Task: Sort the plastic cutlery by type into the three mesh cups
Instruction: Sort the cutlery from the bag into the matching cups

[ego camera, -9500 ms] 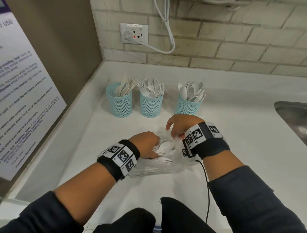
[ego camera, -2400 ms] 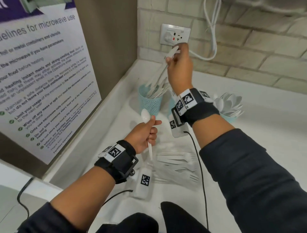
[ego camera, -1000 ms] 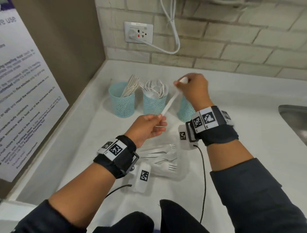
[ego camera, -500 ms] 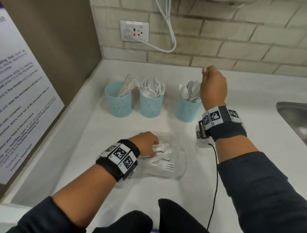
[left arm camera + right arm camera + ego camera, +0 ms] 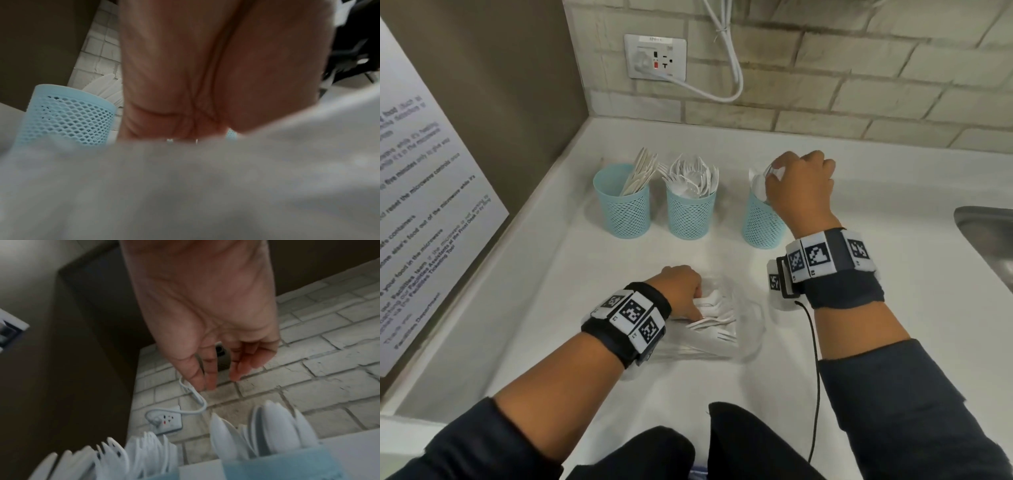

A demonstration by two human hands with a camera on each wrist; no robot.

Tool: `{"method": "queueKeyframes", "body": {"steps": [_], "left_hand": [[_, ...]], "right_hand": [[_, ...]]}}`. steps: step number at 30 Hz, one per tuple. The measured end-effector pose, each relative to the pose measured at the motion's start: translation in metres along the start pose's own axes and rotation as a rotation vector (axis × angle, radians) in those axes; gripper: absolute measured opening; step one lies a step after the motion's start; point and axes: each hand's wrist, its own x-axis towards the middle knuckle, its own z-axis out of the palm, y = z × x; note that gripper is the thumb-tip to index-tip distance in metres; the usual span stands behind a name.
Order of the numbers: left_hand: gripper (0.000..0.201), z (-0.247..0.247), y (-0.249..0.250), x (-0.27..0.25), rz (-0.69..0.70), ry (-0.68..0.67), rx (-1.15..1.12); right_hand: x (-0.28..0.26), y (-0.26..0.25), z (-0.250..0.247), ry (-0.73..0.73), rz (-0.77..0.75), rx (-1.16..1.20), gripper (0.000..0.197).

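Note:
Three teal mesh cups stand in a row: the left cup (image 5: 621, 205) holds knives, the middle cup (image 5: 690, 214) forks, the right cup (image 5: 760, 226) spoons (image 5: 273, 431). My right hand (image 5: 799, 185) hovers just over the spoon cup; in the right wrist view its fingers (image 5: 209, 379) hang loose and hold nothing. My left hand (image 5: 683, 291) is down in a clear plastic bag (image 5: 750, 329) near the counter's front, fingers curled onto the handles of the white forks (image 5: 712, 325) lying there. The left wrist view shows only palm and blurred white.
A steel sink (image 5: 986, 246) lies at the right edge. A brick wall with a socket (image 5: 655, 56) and a white cable (image 5: 732, 78) runs behind the cups. On the left a brown panel carries a poster (image 5: 421, 212). A black wire (image 5: 815, 359) trails from my right wrist.
The left hand passed a spoon to the right hand, which carried it to the right cup and let it go. The left hand went back down into the bag.

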Motion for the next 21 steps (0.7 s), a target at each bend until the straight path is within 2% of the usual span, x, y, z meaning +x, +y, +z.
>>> {"method": "queueKeyframes", "body": {"steps": [2, 3, 6, 7, 8, 11, 14, 18, 21], "left_hand": [[0.039, -0.001, -0.001, 0.001, -0.012, 0.002, 0.013], [0.036, -0.002, -0.002, 0.002, -0.018, 0.004, 0.017], [0.031, -0.004, -0.005, 0.004, -0.026, 0.025, 0.022], [0.032, -0.005, -0.007, 0.005, -0.025, 0.036, 0.022], [0.034, -0.006, -0.009, 0.005, -0.025, 0.047, 0.016], [0.038, -0.006, -0.014, 0.005, -0.023, 0.077, -0.002], [0.034, -0.003, -0.015, 0.004, -0.002, 0.115, -0.015], [0.023, -0.001, -0.019, 0.004, 0.003, 0.201, -0.01], [0.031, 0.001, -0.022, 0.004, -0.024, 0.164, -0.035]], "right_hand": [[-0.008, -0.008, -0.007, -0.012, -0.084, 0.116, 0.023], [-0.013, -0.012, -0.011, -0.113, -0.132, 0.16, 0.019], [-0.032, -0.024, -0.016, -0.691, -0.232, 0.138, 0.012], [-0.039, -0.026, -0.013, -0.823, -0.258, 0.082, 0.013], [-0.045, -0.028, -0.008, -0.895, -0.267, 0.032, 0.016], [-0.061, -0.027, 0.01, -0.955, -0.244, -0.078, 0.026], [-0.07, -0.024, 0.021, -0.955, -0.229, -0.121, 0.036], [-0.071, -0.019, 0.023, -0.903, -0.253, -0.176, 0.034], [-0.068, -0.016, 0.023, -0.906, -0.218, -0.134, 0.042]]}}
